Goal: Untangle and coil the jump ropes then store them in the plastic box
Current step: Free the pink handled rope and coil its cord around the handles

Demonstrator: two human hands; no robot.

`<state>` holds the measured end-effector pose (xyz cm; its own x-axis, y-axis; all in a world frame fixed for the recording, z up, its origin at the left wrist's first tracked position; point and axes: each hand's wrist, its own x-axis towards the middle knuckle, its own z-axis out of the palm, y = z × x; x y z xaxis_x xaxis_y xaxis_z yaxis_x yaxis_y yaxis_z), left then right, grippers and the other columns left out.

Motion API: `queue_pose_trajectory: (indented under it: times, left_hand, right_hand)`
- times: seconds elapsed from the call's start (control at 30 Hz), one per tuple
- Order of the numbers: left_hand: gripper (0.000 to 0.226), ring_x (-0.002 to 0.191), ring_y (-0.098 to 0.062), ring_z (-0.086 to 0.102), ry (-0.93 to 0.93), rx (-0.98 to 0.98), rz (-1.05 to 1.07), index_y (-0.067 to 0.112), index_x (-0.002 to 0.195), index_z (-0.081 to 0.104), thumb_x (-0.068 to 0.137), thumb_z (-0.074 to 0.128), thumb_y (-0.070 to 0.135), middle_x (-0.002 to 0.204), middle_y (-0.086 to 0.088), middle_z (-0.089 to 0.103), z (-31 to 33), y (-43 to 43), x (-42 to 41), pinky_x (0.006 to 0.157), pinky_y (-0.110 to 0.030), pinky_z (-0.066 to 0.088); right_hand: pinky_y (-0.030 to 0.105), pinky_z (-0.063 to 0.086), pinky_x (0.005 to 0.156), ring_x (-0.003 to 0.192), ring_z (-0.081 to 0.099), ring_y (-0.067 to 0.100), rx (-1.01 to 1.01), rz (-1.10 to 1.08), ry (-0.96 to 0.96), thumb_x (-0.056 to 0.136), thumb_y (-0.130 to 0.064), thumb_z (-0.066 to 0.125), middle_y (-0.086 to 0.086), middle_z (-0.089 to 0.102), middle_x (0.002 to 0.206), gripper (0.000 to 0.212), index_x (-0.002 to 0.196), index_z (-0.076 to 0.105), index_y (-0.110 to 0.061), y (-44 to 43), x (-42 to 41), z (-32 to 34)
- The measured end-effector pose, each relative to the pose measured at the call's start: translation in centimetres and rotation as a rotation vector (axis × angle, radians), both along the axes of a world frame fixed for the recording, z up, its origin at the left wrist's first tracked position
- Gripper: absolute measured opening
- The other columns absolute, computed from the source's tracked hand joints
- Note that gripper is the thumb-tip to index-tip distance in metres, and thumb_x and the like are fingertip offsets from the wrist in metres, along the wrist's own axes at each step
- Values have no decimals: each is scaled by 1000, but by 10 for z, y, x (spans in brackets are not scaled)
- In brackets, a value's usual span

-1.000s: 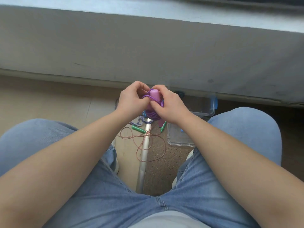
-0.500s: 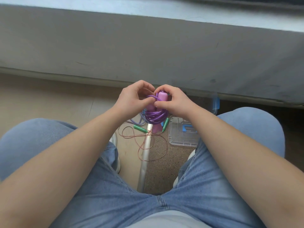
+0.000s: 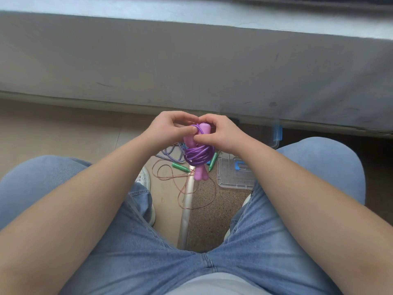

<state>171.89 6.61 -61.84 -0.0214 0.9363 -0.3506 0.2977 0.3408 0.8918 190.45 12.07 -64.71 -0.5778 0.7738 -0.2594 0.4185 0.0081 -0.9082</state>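
Note:
A purple jump rope (image 3: 198, 155) is wound in a tight coil around its two pink-purple handles. I hold the bundle above the floor between my knees. My left hand (image 3: 170, 129) pinches the rope's loose end at the top of the handles. My right hand (image 3: 221, 134) grips the handles from the right. On the floor below lie a thin orange rope (image 3: 187, 188) with green handles (image 3: 180, 167) and a blue-white braided rope (image 3: 173, 153). The clear plastic box (image 3: 274, 139) with blue latches stands at the right, mostly hidden by my right arm.
The box's clear lid (image 3: 234, 177) lies flat on the floor next to my right knee. A metal floor strip (image 3: 187, 209) runs toward me between tan floor and speckled floor. A grey ledge (image 3: 191, 71) spans the far side. My white shoe (image 3: 145, 179) rests left of the ropes.
The purple bundle has turned upright and dropped lower out of my hands, so the coil and the handle ends now show. The lid beside my right knee has come into fuller view.

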Motion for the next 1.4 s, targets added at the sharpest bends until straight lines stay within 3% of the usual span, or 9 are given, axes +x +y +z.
queue_pose_trajectory:
  times: [0.17, 0.43, 0.57, 0.73, 0.83, 1.03, 1.13, 1.23, 1.4]
  left_hand:
    - [21, 84, -12, 75, 171, 40, -130, 25, 106, 76, 87, 71, 16, 84, 6, 78, -3, 0, -2, 88, -47, 58]
    - [6, 88, -25, 71, -235, -106, -35, 7, 93, 75, 90, 69, 7, 91, -15, 74, -1, 5, -12, 92, -45, 57]
    - [12, 84, -16, 71, -359, -238, -22, 17, 98, 74, 93, 65, 13, 92, -3, 75, -3, 6, -12, 84, -37, 53]
    - [14, 73, -12, 68, -409, -205, 43, 23, 101, 62, 94, 63, 11, 83, 4, 70, -5, 6, -12, 79, -34, 53]
    - [11, 75, -15, 68, -286, -55, -6, 14, 97, 67, 96, 61, 5, 84, -1, 70, -3, 4, -10, 71, -30, 59]
    - [16, 94, -25, 74, 18, 6, -219, 26, 102, 78, 93, 69, 18, 94, -5, 78, 8, 3, -9, 86, -37, 60]
    - [8, 81, -13, 69, 262, 28, -338, 33, 91, 80, 85, 76, 35, 84, 5, 77, 10, 6, -12, 82, -41, 59]
    - [15, 70, 4, 62, 475, -4, -476, 39, 83, 75, 77, 78, 53, 74, 17, 72, 9, 6, -7, 69, -27, 51]
    - [20, 81, -3, 63, 650, -35, -682, 36, 87, 71, 75, 80, 50, 82, 17, 68, -5, 6, -3, 77, -33, 54]
  right_hand:
    - [28, 56, 80, 89, 71, 11, -35, -6, -15, 74, -25, 83, 0, 71, 101, 66, 132, 52, -28, 0, 2, -2]
    - [30, 58, 84, 94, 72, 14, -191, -95, 169, 76, -6, 83, 7, 75, 106, 43, 115, 68, -15, 6, 2, -4]
    - [39, 59, 90, 99, 71, 24, -315, -62, 259, 73, -9, 83, 16, 73, 111, 48, 118, 68, -10, 5, 5, -3]
    - [30, 57, 74, 89, 68, 22, -509, -46, 367, 85, -5, 72, 15, 68, 103, 37, 121, 66, 0, 5, 8, 4]
    - [32, 55, 76, 88, 62, 26, -538, -54, 328, 80, -11, 65, 20, 64, 101, 39, 117, 68, 0, 5, 7, 2]
    - [40, 52, 82, 84, 62, 28, -445, -83, 136, 94, -17, 63, 18, 70, 94, 20, 110, 73, -9, 6, 9, -2]
    - [37, 55, 77, 79, 68, 21, -385, -36, 43, 96, -20, 62, 12, 75, 90, 18, 109, 73, -13, 4, 7, -2]
    - [43, 56, 86, 83, 72, 20, -267, 25, -71, 96, -19, 58, 11, 76, 94, 17, 103, 74, -17, -2, 3, -3]
    - [44, 57, 87, 92, 73, 24, -171, 117, -222, 92, -18, 58, 9, 74, 100, 21, 108, 71, -21, -9, 0, 0]
